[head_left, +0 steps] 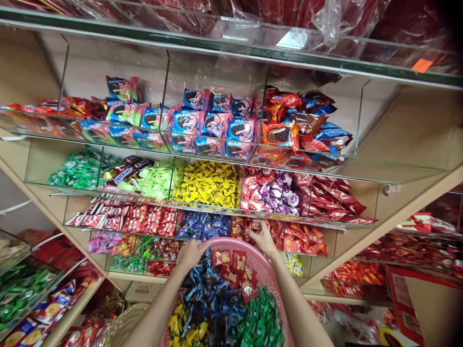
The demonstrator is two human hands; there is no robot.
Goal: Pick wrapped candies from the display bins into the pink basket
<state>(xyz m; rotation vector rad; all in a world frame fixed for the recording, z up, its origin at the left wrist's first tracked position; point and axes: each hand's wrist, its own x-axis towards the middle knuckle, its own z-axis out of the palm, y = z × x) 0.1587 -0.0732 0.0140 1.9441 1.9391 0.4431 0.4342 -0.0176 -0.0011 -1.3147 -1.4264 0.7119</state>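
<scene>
Left hand [194,251]: closed on the rim of the pink basket [270,274] below-right, probably to steady it | Right hand [264,238]: fingers bent at red packets [238,229] just left; can't tell if it grips any | Yellow packets [210,184] above both hands: heaped apart, presumably for sorting

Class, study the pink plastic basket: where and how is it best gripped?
Grip the pink plastic basket by its rim, probably coming from outside at left and right: the curved edge offers opposed holds, and its far stretch shows bare beyond the wrapped candies heaped inside. The left hand holds the rim's far left.
</scene>
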